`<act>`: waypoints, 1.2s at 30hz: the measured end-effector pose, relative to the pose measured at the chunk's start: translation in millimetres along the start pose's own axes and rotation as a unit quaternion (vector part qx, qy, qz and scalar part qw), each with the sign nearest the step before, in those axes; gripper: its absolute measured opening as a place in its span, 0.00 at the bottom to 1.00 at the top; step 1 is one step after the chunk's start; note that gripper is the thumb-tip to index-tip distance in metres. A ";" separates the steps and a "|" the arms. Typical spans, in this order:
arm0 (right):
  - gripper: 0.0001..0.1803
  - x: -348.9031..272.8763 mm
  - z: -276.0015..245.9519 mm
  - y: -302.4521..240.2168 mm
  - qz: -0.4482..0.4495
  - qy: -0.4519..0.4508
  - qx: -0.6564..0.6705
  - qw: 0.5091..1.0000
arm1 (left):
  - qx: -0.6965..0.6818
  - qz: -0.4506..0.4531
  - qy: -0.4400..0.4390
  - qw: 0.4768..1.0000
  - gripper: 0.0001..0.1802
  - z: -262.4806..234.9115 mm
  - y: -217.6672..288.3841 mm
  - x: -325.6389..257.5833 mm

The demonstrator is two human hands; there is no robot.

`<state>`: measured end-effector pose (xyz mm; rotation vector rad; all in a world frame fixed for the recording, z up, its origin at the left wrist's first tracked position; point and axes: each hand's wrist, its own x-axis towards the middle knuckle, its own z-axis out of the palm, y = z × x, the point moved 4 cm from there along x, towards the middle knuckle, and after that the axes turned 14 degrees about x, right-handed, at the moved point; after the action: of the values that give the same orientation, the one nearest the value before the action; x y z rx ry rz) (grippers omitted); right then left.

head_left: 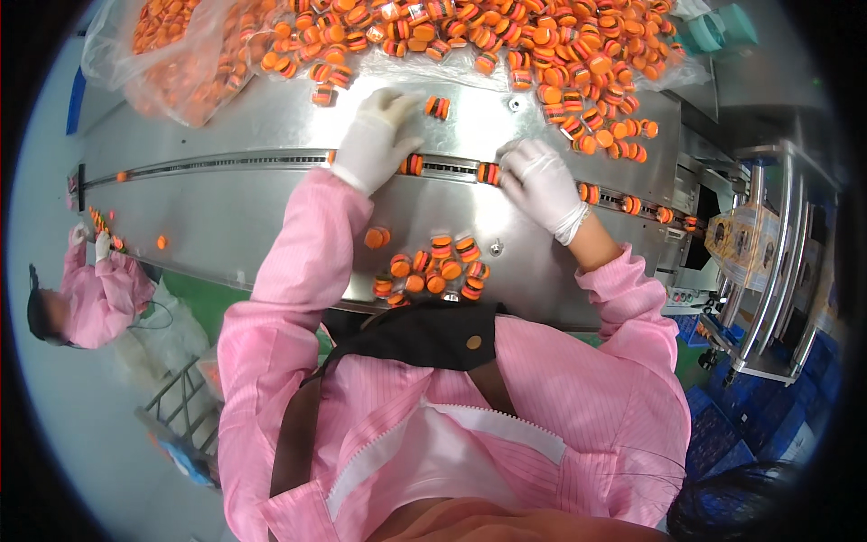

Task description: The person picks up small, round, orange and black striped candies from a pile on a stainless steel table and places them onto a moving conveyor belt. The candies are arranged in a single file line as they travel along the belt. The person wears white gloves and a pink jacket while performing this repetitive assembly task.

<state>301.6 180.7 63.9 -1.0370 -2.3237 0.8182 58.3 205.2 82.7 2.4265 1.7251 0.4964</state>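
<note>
My left hand [379, 137], in a white glove, reaches over the far side of the narrow conveyor channel [452, 168]. Its thumb and fingers are apart with nothing between them. Just right of its fingertips lies a wrapped burger-shaped candy [437, 107], banded orange, red and black. A similar candy [412, 164] sits in the channel below the thumb. My right hand [545, 183], gloved too, has its fingers bent and closed at the right end of another candy [489, 172] in the channel. Part of that candy is hidden by the fingertips.
A big heap of candies [578, 54] spreads along the far side, beside a clear plastic bag [194, 72]. A small pile [438, 269] lies near my body. Several candies [632, 206] lead right toward a machine [750, 235]. Another person [101, 294] works far left.
</note>
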 end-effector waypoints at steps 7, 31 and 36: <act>0.14 52.2 -27.5 25.8 0.106 0.156 -0.075 0.979 | -0.032 0.096 -0.126 0.987 0.18 61.1 -5.5 28.5; 0.34 107.2 -18.2 63.0 0.278 -0.100 -0.171 0.940 | -0.003 -0.271 -0.230 0.935 0.17 -3.1 -126.9 -66.8; 0.18 110.4 -17.2 77.6 0.233 -0.096 -0.176 0.952 | -0.035 -0.309 -0.019 0.950 0.27 -17.5 -140.0 -18.6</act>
<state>283.9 313.8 42.1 -1.7821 -2.4791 0.7046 -78.4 234.0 55.5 1.6902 2.2520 0.4077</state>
